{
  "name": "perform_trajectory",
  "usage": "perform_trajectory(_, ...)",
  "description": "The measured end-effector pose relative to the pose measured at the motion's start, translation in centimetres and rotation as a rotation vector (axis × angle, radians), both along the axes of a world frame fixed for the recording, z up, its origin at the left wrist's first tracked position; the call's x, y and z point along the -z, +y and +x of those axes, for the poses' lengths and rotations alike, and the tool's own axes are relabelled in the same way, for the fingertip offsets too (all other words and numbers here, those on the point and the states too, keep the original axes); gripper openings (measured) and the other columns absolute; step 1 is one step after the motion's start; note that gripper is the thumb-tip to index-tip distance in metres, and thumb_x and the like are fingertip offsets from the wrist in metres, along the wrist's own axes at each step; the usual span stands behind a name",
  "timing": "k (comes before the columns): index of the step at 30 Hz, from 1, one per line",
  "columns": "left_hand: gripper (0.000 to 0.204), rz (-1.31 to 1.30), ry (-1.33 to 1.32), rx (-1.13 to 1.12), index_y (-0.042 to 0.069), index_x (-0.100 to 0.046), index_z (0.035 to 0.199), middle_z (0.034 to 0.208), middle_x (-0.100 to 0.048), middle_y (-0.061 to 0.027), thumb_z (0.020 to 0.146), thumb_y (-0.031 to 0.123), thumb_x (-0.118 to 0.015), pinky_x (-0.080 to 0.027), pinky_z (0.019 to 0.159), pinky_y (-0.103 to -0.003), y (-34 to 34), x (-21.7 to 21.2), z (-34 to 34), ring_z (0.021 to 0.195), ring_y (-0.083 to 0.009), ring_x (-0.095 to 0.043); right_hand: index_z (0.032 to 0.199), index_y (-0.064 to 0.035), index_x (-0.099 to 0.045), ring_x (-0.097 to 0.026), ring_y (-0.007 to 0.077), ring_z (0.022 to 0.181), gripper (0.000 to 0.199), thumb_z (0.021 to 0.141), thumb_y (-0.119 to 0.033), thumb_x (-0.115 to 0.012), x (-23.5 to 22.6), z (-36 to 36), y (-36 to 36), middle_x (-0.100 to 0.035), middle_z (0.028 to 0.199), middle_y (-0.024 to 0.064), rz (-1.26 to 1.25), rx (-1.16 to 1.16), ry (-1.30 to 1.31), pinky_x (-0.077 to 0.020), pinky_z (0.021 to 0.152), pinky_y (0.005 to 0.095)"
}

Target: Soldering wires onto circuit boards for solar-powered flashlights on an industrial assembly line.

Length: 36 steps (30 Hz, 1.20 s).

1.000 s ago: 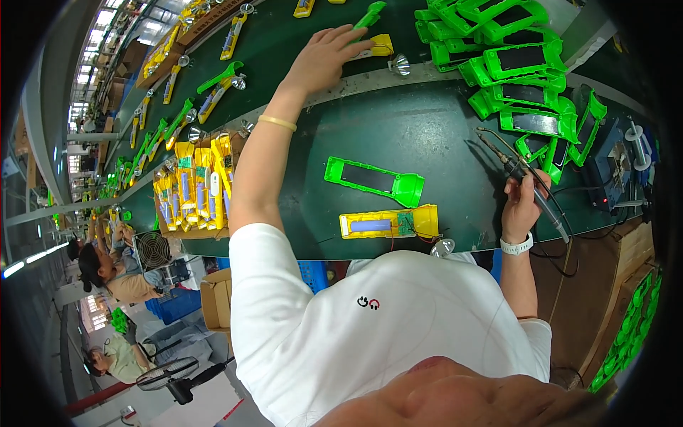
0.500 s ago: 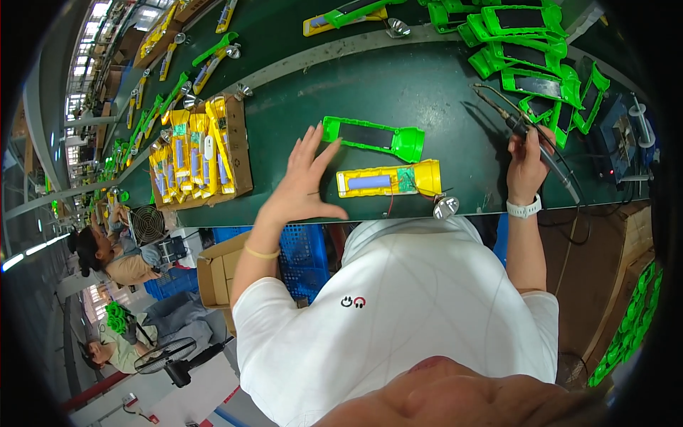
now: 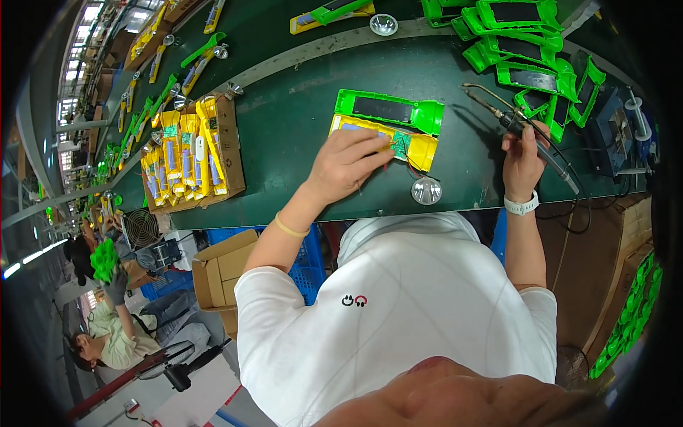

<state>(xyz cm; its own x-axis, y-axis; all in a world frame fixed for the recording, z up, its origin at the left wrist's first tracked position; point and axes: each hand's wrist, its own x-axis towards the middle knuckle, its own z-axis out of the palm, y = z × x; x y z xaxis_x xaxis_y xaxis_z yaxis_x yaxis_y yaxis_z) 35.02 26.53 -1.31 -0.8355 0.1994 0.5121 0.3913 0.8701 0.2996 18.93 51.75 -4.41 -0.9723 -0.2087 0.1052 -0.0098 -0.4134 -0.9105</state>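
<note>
My left hand (image 3: 350, 162) lies over the left part of a yellow flashlight shell (image 3: 425, 151), its fingers curled together on it and hiding most of the battery. A green circuit board (image 3: 402, 144) shows beside the fingertips. Wires lead from the shell to a round silver reflector (image 3: 426, 191) on the near side. Against the shell's far edge rests a green flashlight cover (image 3: 429, 116) with a dark panel. My right hand (image 3: 525, 153) grips a soldering iron (image 3: 509, 122) with its tip pointing to the far left, above the bench.
A cardboard box (image 3: 231, 153) of yellow shells with batteries stands at left. Green covers (image 3: 530, 75) are piled at the far right, near a blue soldering station (image 3: 608, 135). More flashlight parts line the far strip. A person (image 3: 117, 334) holding green parts is at lower left.
My left hand has moved right and closed onto the yellow shell. The shell and green cover now lie together, tilted. My right hand keeps the soldering iron in nearly the same place.
</note>
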Motion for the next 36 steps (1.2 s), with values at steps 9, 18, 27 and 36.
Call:
perform_trajectory(9, 0.011, 0.288, -0.207, -0.035, 0.009, -0.065, 0.079, 0.081, -0.059, -0.0049, 0.069, 0.006, -0.069, -0.043, 0.067, -0.032, 0.7, -0.3, -1.9, 0.075, -0.0216, -0.053, 0.091, -0.0055, -0.040, -0.044, 0.0089, 0.049, 0.019, 0.085, -0.008, -0.058, -1.8, 3.4, -2.0, -0.048, 0.067, 0.0047, -0.024, -0.366, -0.123, -0.0357, 0.045, 0.0215)
perform_trajectory(18, 0.013, 0.356, -0.288, -0.171, 0.007, -0.064, 0.076, 0.081, -0.050, -0.0065, 0.066, 0.005, -0.072, -0.045, 0.062, -0.031, 1.0, -1.1, -1.8, 0.074, -0.0211, -0.051, 0.087, -0.0067, -0.038, -0.036, 0.0060, 0.047, 0.022, 0.085, -0.012, -0.059, 0.0, 4.1, -2.0, -0.045, 0.072, 0.0032, 0.209, -0.384, 0.098, -0.0342, 0.041, 0.0201)
perform_trajectory(27, 0.008, 0.176, -0.345, -0.197, 0.002, -0.060, 0.074, 0.080, -0.049, -0.0094, 0.069, 0.003, -0.066, -0.046, 0.063, -0.033, 1.8, -3.0, -2.5, 0.076, -0.0243, -0.051, 0.087, -0.0066, -0.038, -0.040, 0.0061, 0.050, 0.022, 0.085, -0.012, -0.059, 0.1, 3.9, -2.0, -0.047, 0.072, 0.0035, 0.233, -0.368, 0.148, -0.0346, 0.043, 0.0193)
perform_trajectory(36, 0.007, 0.192, -0.427, -0.185, 0.000, -0.059, 0.072, 0.080, -0.048, -0.0104, 0.069, 0.002, -0.065, -0.046, 0.064, -0.034, 1.6, -3.3, -2.7, 0.076, -0.0250, -0.051, 0.086, -0.0038, -0.043, -0.045, 0.0057, 0.062, 0.022, 0.081, -0.010, -0.064, 0.0, 4.0, -2.0, -0.050, 0.072, 0.0014, 0.350, -0.420, 0.141, -0.0393, 0.056, 0.0217)
